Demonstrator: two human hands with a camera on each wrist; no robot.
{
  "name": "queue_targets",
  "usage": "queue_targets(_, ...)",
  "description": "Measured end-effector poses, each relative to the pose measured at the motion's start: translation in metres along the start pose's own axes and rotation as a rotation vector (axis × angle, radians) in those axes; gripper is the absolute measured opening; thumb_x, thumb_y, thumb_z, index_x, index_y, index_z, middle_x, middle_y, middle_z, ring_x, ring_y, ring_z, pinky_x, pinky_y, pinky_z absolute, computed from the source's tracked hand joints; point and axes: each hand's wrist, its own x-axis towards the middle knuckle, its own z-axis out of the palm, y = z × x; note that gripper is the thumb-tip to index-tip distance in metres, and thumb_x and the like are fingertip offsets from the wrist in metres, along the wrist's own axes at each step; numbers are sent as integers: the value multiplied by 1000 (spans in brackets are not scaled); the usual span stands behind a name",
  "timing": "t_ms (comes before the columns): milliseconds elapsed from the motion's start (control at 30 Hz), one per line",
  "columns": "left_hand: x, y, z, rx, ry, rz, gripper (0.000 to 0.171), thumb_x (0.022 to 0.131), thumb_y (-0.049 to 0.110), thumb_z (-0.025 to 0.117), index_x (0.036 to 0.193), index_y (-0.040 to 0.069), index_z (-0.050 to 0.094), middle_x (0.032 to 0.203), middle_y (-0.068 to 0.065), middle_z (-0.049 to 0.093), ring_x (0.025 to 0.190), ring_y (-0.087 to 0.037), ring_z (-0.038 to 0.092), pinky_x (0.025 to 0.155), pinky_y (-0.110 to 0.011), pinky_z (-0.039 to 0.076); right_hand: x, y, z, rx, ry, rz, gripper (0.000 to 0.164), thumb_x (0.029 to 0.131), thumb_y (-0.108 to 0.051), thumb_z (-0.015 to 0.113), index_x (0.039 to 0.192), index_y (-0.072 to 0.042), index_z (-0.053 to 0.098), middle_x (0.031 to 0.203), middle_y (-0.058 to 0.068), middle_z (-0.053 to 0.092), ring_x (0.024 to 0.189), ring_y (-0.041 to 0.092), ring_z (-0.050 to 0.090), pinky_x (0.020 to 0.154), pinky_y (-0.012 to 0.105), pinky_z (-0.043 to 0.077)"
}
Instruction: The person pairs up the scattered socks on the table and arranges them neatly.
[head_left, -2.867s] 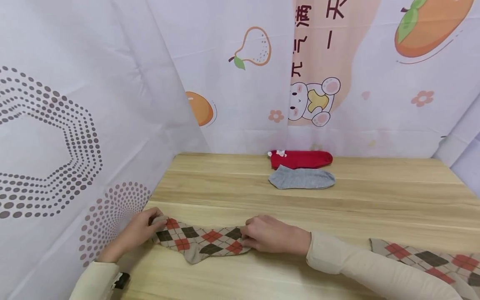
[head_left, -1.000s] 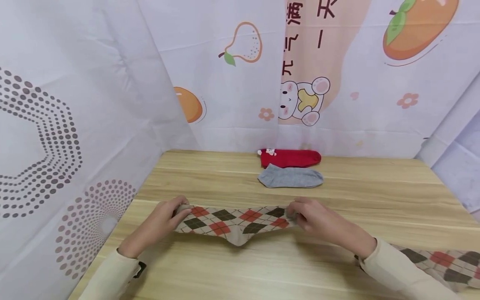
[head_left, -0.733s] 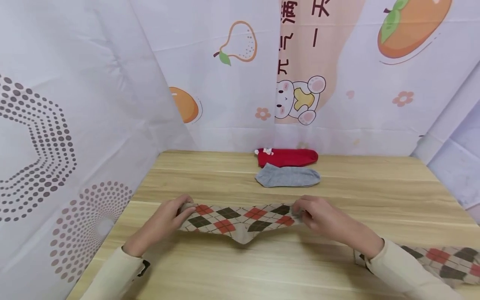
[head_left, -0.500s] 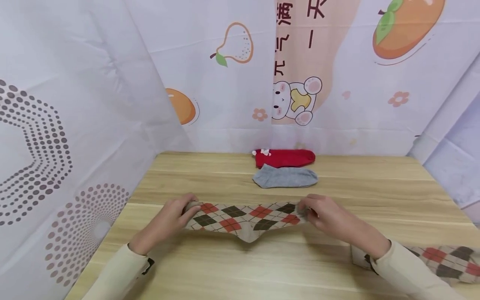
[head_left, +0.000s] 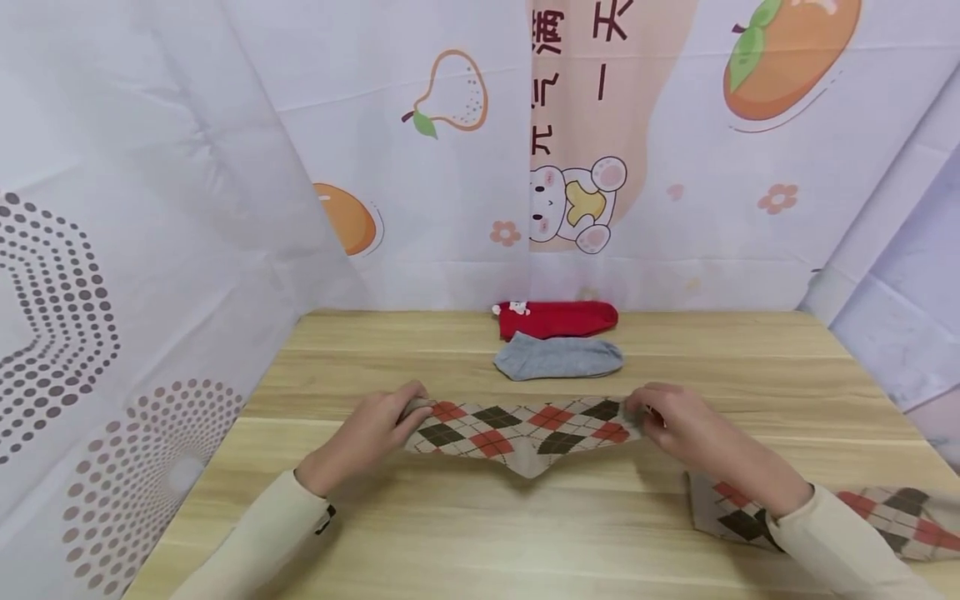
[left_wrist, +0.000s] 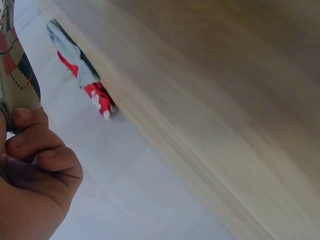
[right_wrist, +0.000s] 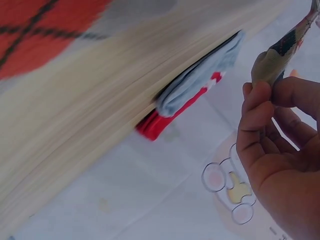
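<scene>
A beige argyle sock [head_left: 517,429] with red and dark diamonds is stretched between my two hands above the table, its heel pointing down toward me. My left hand [head_left: 371,433] pinches one end between thumb and fingers. At the other end, my right hand [head_left: 693,433] pinches the sock, thumb against fingertips; the right wrist view shows that sock end [right_wrist: 270,65] standing up from the grip. A second argyle sock [head_left: 900,521] lies on the table at the right, partly hidden under my right forearm.
Toward the back of the wooden table [head_left: 420,533], a grey ankle sock [head_left: 558,357] lies just in front of and overlapping a red sock [head_left: 562,318]. White printed curtains [head_left: 420,208] hang behind and at the left side of the table.
Earlier the argyle sock lay at the left on the table; both hands have lifted it and carried it rightward. In the last second the hands keep their pinch as the sock shifts further right.
</scene>
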Motion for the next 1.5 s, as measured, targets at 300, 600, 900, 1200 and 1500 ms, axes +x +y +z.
queue_targets(300,32,8,18,-14,-44,64,6,99,17,63,101,13,58,71,12,54,55,1,44,56,-19,47,-10,27,-9,-22,23,39,27,73,16,66,90,-5,71,89,2,70,74,10,60,60,28,52)
queue_targets(600,58,14,37,-40,-58,115,6,99,14,63,102,12,58,69,10,57,55,1,45,56,-19,48,-24,48,-14,-33,14,84,25,74,16,63,89,-3,70,84,2,68,68,5,53,56,24,49)
queue_targets(900,72,19,45,-48,-54,133,7,98,13,64,102,10,58,70,11,56,55,-1,45,56,-19,47,-27,64,-16,-46,28,94,25,74,16,62,89,-3,70,81,1,66,65,5,52,54,24,47)
queue_targets(1200,77,15,54,-40,-75,125,5,99,12,63,101,10,58,73,9,59,56,-1,47,58,-18,48,-24,68,-13,-51,11,88,25,75,17,63,89,-3,70,84,3,68,72,10,60,59,27,52)
queue_targets(1500,78,11,60,10,-140,141,7,97,7,64,97,8,57,73,8,57,61,-3,47,61,-19,47,-18,72,-8,-33,-99,103,29,74,18,61,91,-3,71,86,3,69,78,19,66,66,30,56)
